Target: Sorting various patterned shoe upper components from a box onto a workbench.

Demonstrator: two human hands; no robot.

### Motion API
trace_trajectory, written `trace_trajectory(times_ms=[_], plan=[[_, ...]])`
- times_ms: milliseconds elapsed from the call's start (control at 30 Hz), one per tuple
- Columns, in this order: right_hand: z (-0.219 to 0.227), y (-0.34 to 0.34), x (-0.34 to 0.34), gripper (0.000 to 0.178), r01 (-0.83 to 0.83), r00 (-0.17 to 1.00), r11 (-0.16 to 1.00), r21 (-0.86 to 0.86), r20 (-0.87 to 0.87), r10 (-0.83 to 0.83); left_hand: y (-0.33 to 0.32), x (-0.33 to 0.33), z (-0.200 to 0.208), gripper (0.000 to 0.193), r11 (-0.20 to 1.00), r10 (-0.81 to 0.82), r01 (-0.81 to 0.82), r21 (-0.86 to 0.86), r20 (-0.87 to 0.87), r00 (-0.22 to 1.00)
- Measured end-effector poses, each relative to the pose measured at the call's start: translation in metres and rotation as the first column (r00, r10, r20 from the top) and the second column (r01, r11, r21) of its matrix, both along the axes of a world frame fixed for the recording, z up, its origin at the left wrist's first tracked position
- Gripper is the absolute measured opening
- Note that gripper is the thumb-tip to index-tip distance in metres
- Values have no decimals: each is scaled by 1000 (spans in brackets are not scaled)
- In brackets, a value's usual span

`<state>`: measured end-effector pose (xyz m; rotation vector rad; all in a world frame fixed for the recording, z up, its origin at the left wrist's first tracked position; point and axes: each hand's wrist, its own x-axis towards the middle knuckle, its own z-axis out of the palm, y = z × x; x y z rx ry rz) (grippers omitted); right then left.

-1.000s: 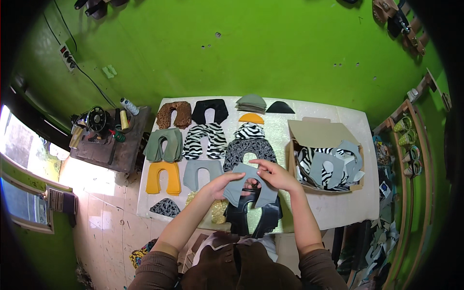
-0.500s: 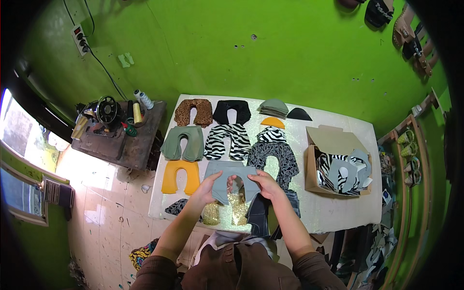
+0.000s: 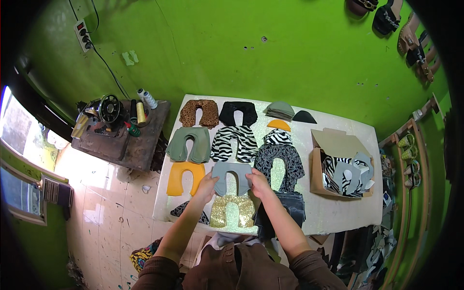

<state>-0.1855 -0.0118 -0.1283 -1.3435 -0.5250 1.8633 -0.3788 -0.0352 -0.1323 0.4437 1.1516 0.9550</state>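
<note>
Grey piece [image 3: 232, 167] held at both sides
Left hand [image 3: 207, 187] pinches its left edge, right hand [image 3: 259, 184] its right edge; yellow piece [image 3: 185, 167] left, gold piece [image 3: 233, 199] near, on the counter [image 3: 338, 211]

Forearms [image 3: 181, 231] extend forward, left grip [image 3: 206, 188] and right grip [image 3: 259, 184] apart, thumbs [image 3: 214, 180] inward.
</note>
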Motion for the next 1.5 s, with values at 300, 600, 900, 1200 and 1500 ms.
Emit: trace_trajectory(times_ms=[300, 600, 900, 1200, 1500], plan=[[-1, 4, 0, 38, 6, 999, 999, 42, 49, -8, -3, 6, 14, 38, 999, 22, -22, 33, 0, 1000], [-2, -9, -4, 41, -303, 702, 838, 453, 701, -125, -13, 12, 17, 48, 983, 34, 23, 182, -305, 952], [-6, -24, -20, 49, -820, 138, 494, 291, 936, -323, -7, 25, -2, 53, 671, 222, 717, 187, -974, 45], [-30, -29, -22, 56, -838, 77, 490, 239, 942, -326, -11, 27, -27, 55, 661, 177, 750, -36, -963, -202], [-5, -23, -8, 42, -798, 261, 481, 364, 927, -269, -12, 50, 4, 48, 680, 239, 733, 20, -951, -196]])
